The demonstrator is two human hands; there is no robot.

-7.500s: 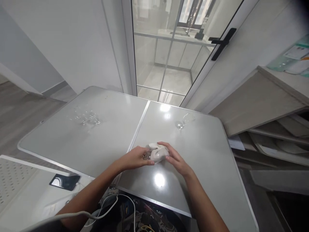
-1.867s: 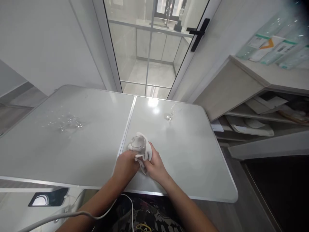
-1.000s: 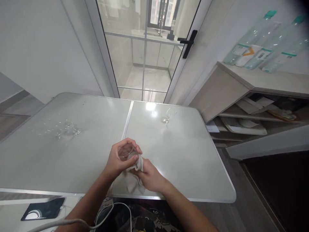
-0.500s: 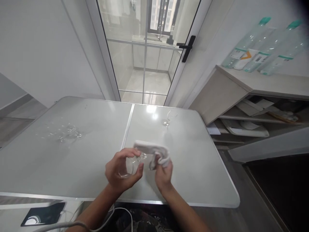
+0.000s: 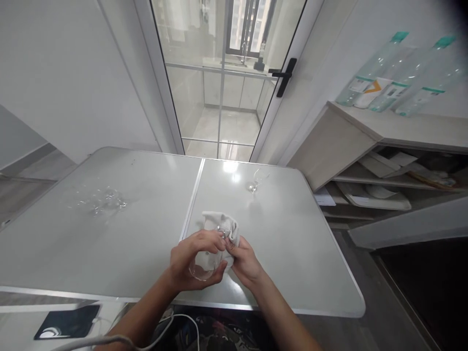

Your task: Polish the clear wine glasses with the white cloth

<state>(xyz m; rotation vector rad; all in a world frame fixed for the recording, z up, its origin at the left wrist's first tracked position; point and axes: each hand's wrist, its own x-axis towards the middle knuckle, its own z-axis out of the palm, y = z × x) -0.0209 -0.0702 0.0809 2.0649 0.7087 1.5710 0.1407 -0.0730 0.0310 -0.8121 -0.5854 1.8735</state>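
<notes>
My left hand is curled around a clear, round glass cup, whose wide rim faces me. Its far end, where a shiny knob-like part shows, meets a whitish cloth. Pinched in my right hand, the cloth is bunched against that end of the glass, just right of my left fingertips. Both hands are close together above the near middle of the table. Farther off on the right half stands another clear glass piece, too transparent to make out fully.
Several clear glass pieces cluster on the table's left half. A dark tablet with a cable lies below the near edge. To the right is a wooden shelf unit with plastic bottles. Beyond the table is a glass door.
My right hand has moved left with the cloth, bringing it against the far end of the glass cup. My left hand has shifted slightly right, still holding the cup.
</notes>
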